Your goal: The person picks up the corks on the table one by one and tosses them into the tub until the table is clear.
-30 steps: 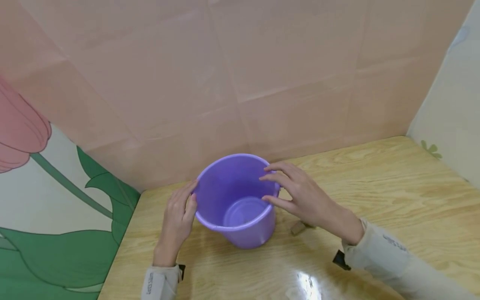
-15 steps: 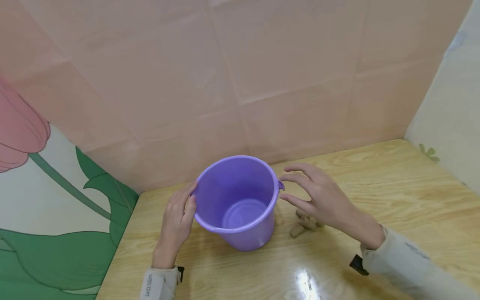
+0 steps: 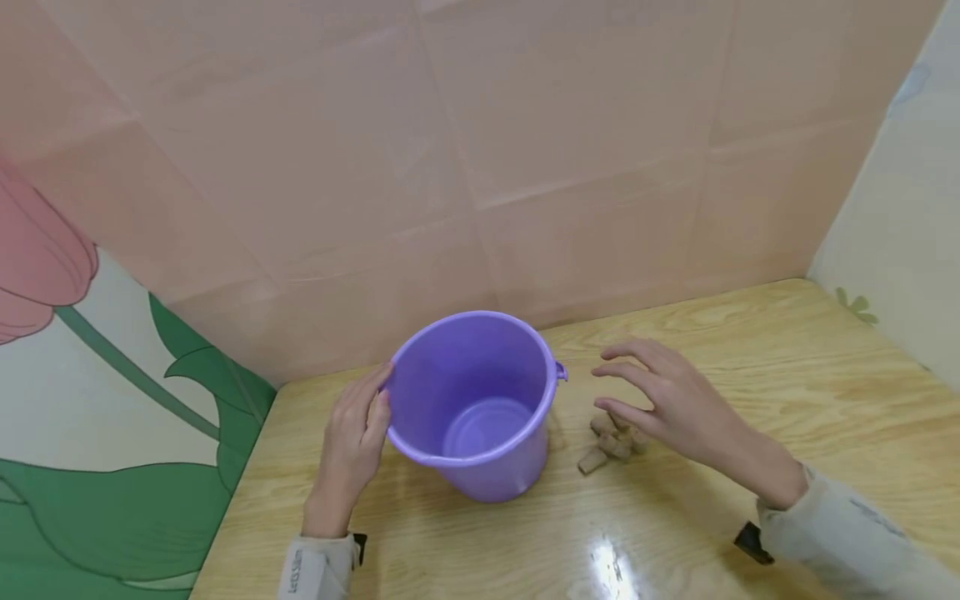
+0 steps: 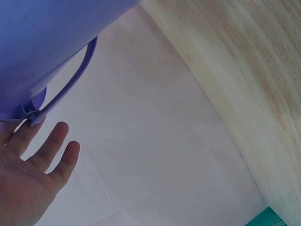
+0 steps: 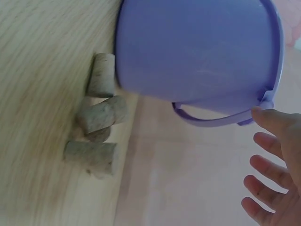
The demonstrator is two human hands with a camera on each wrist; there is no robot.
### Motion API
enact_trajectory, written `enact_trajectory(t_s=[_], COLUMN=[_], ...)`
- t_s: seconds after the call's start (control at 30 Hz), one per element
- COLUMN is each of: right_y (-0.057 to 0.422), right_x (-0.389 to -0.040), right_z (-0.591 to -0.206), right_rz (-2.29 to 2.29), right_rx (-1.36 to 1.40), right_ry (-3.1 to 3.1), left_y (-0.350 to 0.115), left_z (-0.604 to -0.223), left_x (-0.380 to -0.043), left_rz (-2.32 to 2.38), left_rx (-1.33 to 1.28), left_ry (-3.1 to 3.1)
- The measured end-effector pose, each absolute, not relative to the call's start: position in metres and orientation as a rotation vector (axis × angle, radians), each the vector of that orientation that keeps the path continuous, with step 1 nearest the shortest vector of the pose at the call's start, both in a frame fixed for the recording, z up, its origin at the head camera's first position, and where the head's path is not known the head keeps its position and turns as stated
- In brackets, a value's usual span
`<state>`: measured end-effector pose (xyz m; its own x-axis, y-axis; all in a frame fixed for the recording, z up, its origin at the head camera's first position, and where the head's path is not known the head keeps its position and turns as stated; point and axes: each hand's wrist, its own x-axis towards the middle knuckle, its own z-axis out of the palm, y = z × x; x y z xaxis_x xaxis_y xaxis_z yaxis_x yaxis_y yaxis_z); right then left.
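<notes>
Resting extended left hand [image 3: 352, 435] fingers against the purple, round plastic bucket [image 3: 498, 479] just beside them; hovering with right hand [image 3: 675, 400] loosely spread, gripping nothing, near small brown cylindrical pieces [image 3: 616, 447].

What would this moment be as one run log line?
left hand: touches purple bucket | right hand: holds nothing, apart from bucket | bucket: standing on table | brown cylinders: clustered on table, right of bucket

Right hand [image 3: 667, 400] drawn away from the purple bucket [image 3: 495, 477] toward the right, side lug [image 3: 561, 372] uncovered, heaped brown cylinders [image 3: 617, 443] beneath the hand now largely in view.
</notes>
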<state>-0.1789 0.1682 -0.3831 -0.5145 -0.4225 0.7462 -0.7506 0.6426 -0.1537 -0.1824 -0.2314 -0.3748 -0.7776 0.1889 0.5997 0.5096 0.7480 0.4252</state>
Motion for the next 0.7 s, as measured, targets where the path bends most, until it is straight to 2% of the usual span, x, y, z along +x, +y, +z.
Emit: enact_trajectory(t_s=[0.7], right_y=[0.193], right_x=[-0.168], right_z=[-0.411], right_rz=[0.493], right_rx=[0.877], right_ry=[-2.400], left_y=[-0.231], left_z=[-0.373], left_x=[-0.178], left_rz=[-0.810], left_rx=[-0.501], left_ry=[-2.423])
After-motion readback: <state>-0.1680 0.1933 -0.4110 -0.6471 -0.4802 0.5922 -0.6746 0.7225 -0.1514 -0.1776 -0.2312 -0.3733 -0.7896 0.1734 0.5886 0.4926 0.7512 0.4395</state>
